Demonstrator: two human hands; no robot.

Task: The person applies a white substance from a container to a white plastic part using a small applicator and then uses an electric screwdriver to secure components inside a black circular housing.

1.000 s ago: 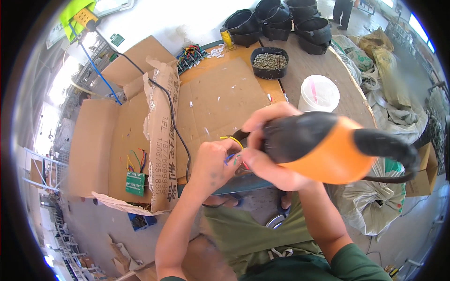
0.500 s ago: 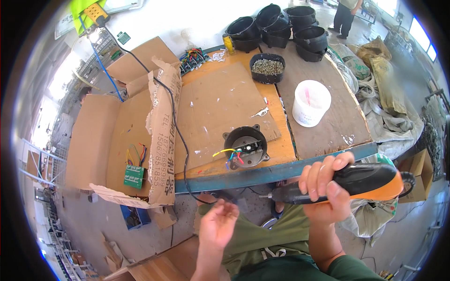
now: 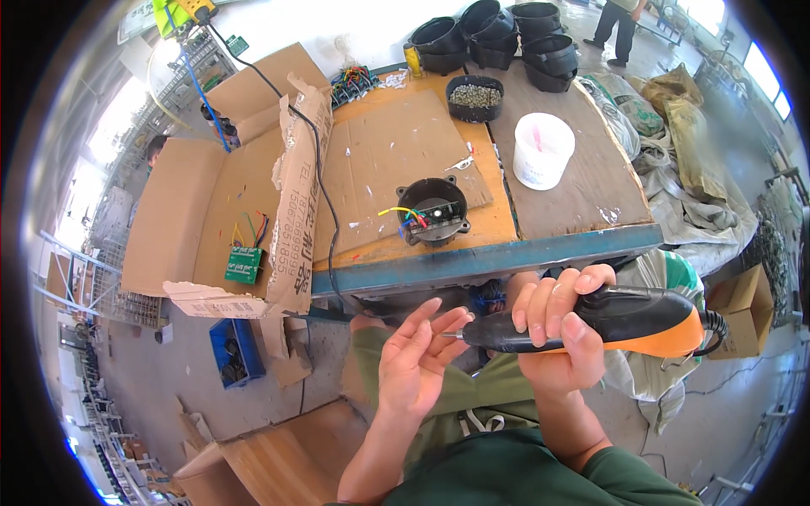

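Note:
My right hand (image 3: 561, 329) grips a black and orange electric screwdriver (image 3: 645, 316), held level with its bit pointing left. At the bit's tip is my left hand (image 3: 413, 358), thumb and fingertips drawn together around it; whatever they pinch is too small to make out. Beyond both hands, near the table's front edge, a round black housing (image 3: 407, 196) stands on the table. Inside it a green circuit board (image 3: 442, 214) sits tilted, with yellow, red and blue wires (image 3: 395, 211) coming over the left rim.
A torn cardboard box (image 3: 173, 219) at the left holds a wired green board (image 3: 244, 265). A black cord (image 3: 321, 181) runs across it. On the table are a black tray of small metal parts (image 3: 475, 96), a white bucket (image 3: 542, 160) and stacked black housings (image 3: 489, 34). A person (image 3: 618, 29) stands far right.
My left hand has moved right and up to the bit's tip. The screwdriver has shifted left toward it. The whole view has tilted slightly, showing more floor.

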